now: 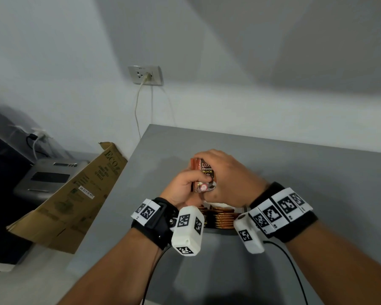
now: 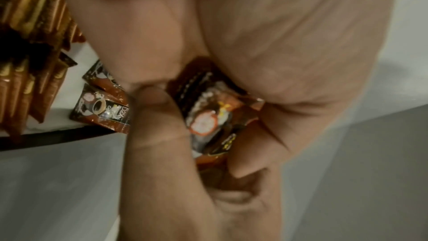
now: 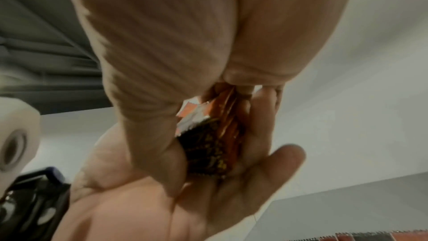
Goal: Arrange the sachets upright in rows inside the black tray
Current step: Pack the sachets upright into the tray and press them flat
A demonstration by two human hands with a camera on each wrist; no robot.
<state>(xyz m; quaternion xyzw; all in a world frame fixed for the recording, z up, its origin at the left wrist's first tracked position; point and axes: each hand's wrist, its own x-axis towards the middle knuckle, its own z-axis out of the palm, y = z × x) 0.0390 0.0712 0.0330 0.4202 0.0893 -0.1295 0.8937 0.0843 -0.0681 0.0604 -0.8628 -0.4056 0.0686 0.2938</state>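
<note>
A small bundle of brown and orange coffee sachets (image 1: 205, 170) is held up over the grey table (image 1: 306, 172). My left hand (image 1: 190, 180) grips its lower end, fingers curled round it. My right hand (image 1: 209, 160) wraps over its top and right side. The left wrist view shows the sachet bundle (image 2: 208, 114) pinched between thumb and fingers. Seen from the right wrist, the bundle (image 3: 208, 146) lies between both hands. Below my wrists sits the black tray (image 1: 220, 231) with upright sachets (image 1: 223, 217) in rows. A couple of loose sachets (image 2: 102, 109) lie flat inside it.
A flattened cardboard box (image 1: 75, 194) leans at the table's left edge, with a grey machine (image 1: 48, 177) behind it. A wall socket (image 1: 145, 74) with a hanging cable is on the far wall. Black cables trail from both wrist cameras toward me.
</note>
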